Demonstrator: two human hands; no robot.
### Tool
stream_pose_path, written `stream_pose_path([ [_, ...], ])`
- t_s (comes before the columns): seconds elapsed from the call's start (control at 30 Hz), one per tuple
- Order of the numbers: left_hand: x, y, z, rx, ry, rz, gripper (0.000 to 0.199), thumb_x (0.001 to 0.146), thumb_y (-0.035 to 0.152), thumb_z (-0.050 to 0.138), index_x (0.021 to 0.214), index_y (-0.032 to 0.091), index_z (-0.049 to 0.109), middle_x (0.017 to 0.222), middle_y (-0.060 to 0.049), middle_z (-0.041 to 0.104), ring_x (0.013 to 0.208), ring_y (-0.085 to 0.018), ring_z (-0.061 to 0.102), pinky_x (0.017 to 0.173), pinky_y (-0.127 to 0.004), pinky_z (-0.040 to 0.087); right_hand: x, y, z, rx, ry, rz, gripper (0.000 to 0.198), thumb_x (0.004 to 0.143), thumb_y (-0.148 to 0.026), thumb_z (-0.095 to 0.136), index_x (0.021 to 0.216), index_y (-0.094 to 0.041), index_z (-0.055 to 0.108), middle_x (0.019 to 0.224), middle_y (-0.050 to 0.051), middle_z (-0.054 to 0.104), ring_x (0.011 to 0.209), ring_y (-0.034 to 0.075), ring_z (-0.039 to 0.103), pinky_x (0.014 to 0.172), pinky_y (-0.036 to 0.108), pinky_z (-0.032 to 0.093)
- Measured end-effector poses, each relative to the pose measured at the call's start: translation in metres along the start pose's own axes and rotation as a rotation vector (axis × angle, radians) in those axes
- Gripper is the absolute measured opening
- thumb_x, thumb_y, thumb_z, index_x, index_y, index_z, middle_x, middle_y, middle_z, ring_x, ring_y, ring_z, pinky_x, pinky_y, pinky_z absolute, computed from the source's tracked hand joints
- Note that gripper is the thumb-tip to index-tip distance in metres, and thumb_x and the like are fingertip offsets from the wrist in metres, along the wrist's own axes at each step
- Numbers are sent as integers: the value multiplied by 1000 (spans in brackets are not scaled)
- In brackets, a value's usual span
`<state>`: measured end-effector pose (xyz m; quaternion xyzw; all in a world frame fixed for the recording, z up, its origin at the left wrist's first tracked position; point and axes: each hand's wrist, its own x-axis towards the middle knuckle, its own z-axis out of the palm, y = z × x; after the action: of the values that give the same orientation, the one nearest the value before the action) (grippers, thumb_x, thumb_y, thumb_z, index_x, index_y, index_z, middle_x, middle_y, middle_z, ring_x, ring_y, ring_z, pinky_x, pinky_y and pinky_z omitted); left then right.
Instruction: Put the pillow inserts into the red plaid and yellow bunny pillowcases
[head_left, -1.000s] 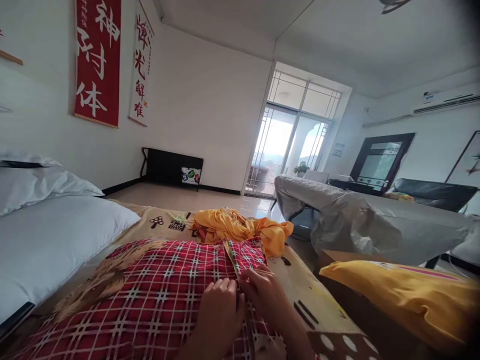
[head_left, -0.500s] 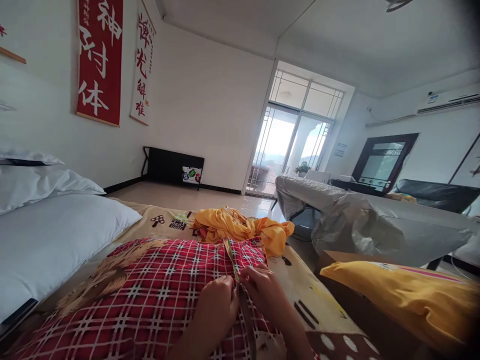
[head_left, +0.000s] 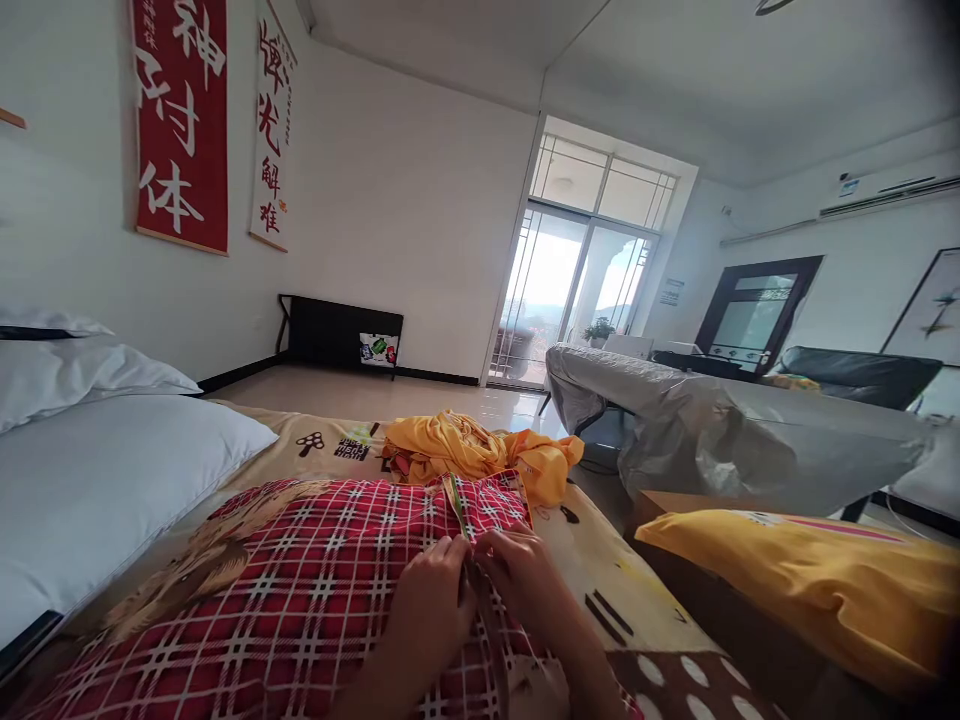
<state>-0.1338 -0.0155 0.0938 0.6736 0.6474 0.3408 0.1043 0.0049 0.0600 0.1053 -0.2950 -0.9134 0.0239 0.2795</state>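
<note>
A red plaid pillowcase [head_left: 330,580] with white lines and a brown animal print lies plumped up on the bed. Along its right part runs a narrow opening seam [head_left: 456,508] with a pale greenish edge, perhaps a zipper; its fine detail is too small to tell. My left hand [head_left: 439,595] pinches the pillowcase at this seam from the left. Close beside it, almost touching, my right hand [head_left: 517,570] has its fingers closed on the seam from the right. The fingertips partly hide the cloth between them.
A crumpled yellow cloth [head_left: 450,442] lies beyond the pillowcase on the patterned bedspread [head_left: 600,570]. White pillows [head_left: 150,470] are at left. At right, a yellow pillow [head_left: 810,570] rests on a cardboard box [head_left: 720,590]. Behind stands a plastic-covered table [head_left: 697,420].
Both hands have moved slightly up the seam, away from me, still pinching it. The view has shifted a little to the right.
</note>
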Motion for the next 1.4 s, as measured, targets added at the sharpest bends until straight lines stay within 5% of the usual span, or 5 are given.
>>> stream_pose_path([
  [0.23, -2, -1, -6, 4, -31, 79, 21, 75, 16, 44, 87, 19, 62, 95, -6, 61, 91, -19, 56, 84, -32, 43, 0, 1, 0, -3, -13, 15, 14, 89, -19, 49, 79, -21, 59, 72, -1, 67, 70, 15, 58, 75, 27, 35],
  [0.5, -14, 2, -19, 13, -232, 280, 15, 75, 17, 47, 69, 19, 61, 87, -2, 66, 82, -16, 59, 78, -28, 45, 0, -3, -2, -13, -21, 36, 15, 90, -22, 49, 78, -21, 58, 74, 0, 67, 72, 16, 58, 73, 27, 34],
  [0.87, -23, 28, -6, 402, -611, 257, 31, 82, 14, 44, 102, 12, 67, 90, -19, 71, 82, -35, 69, 69, -45, 52, -1, -1, -2, -16, -31, 26, 18, 92, -25, 47, 77, -21, 57, 74, 0, 66, 70, 15, 57, 72, 27, 35],
  [1.17, -9, 14, 27, 446, -502, 281, 28, 85, 11, 46, 100, 13, 69, 91, -16, 72, 92, -27, 67, 96, -42, 42, 8, 13, 21, 18, 17, 90, 15, 92, -24, 42, 82, -21, 54, 74, 2, 64, 69, 16, 56, 65, 26, 36],
  [1.4, -6, -2, 27, 406, -318, 603, 17, 86, 21, 52, 92, 17, 68, 99, -11, 68, 100, -24, 60, 91, -36, 42, 15, 40, 52, 246, 107, 154, 16, 92, -28, 38, 84, -20, 49, 78, 3, 63, 68, 16, 55, 62, 26, 39],
])
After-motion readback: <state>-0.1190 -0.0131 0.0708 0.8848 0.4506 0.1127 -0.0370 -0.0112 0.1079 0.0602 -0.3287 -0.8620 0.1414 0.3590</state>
